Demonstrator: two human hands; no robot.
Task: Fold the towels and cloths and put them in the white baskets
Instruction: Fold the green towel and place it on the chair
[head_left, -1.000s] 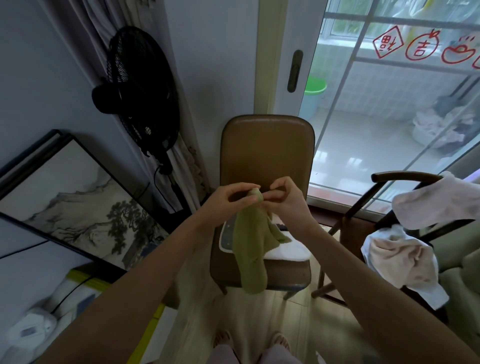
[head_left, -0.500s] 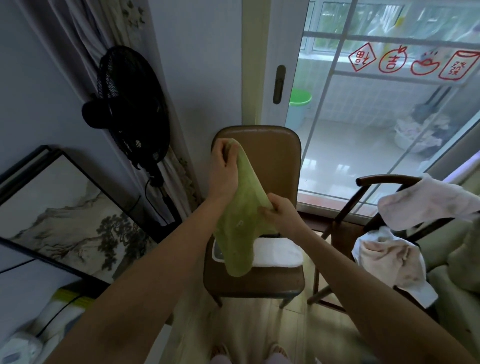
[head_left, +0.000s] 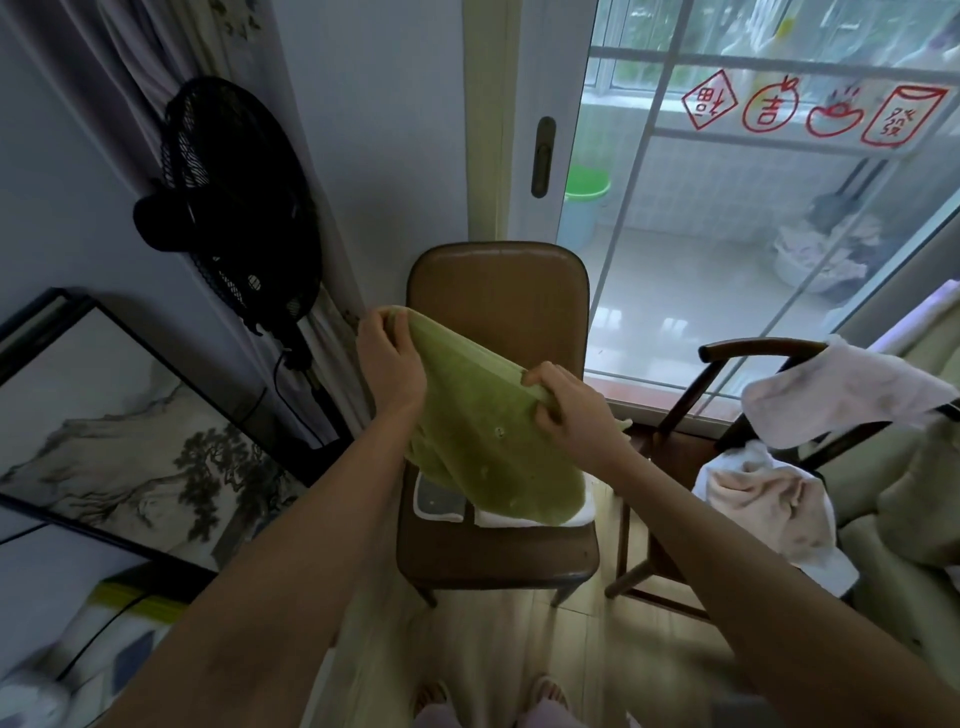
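A green cloth (head_left: 483, 441) hangs spread between both hands above a brown padded chair (head_left: 498, 551). My left hand (head_left: 389, 364) pinches its upper left corner. My right hand (head_left: 566, 410) grips the upper right corner, lower than the left. The cloth's lower edge droops over folded white cloths (head_left: 441, 504) lying on the chair seat. Pale pink towels (head_left: 831, 395) drape over a wooden armchair (head_left: 737, 353) on the right, with another crumpled one (head_left: 763, 499) on its seat. No white basket is in view.
A black standing fan (head_left: 228, 218) and a curtain stand at the left. A framed painting (head_left: 104, 441) leans against the wall. A sliding glass door (head_left: 727, 234) lies behind the chair, with a green-rimmed bucket (head_left: 584, 208) beyond it. Wood floor and my feet (head_left: 488, 696) are below.
The hands have pulled apart from a joined pinch, spreading the green cloth open. The left hand rose to the left, the right slid along the top edge to the right.
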